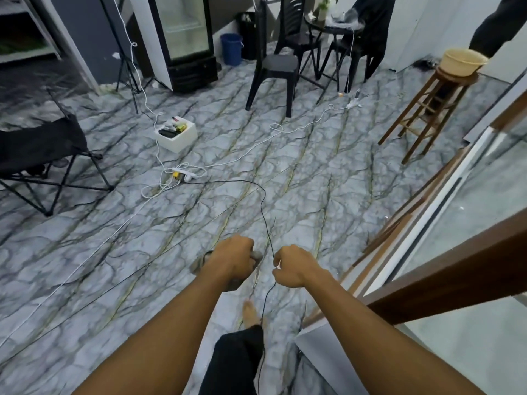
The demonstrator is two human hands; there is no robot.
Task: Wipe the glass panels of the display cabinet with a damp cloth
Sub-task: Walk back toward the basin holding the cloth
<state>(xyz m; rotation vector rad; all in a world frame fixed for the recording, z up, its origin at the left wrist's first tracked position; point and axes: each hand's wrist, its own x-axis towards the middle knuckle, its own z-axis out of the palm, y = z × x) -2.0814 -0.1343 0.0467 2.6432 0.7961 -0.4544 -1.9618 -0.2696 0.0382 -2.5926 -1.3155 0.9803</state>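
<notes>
My left hand [235,259] grips a crumpled grey cloth [255,255], which pokes out on both sides of my fist. To its right, my right hand [291,266] pinches a thin black cable [263,206] that runs across the floor. Both hands hover over the marbled floor, left of the display cabinet [445,286]. The cabinet has a brown wooden frame and glass panels [490,195] and fills the right edge of the view.
A wooden stool [422,109] carrying a beige basin [463,61] stands by the cabinet's far end, beside another person's dark sleeve [496,27]. White cords and a power strip [185,173] lie on the floor. A white box [176,134], black chairs [273,67], a folding chair [42,155] and a glass-door fridge [182,38] stand beyond.
</notes>
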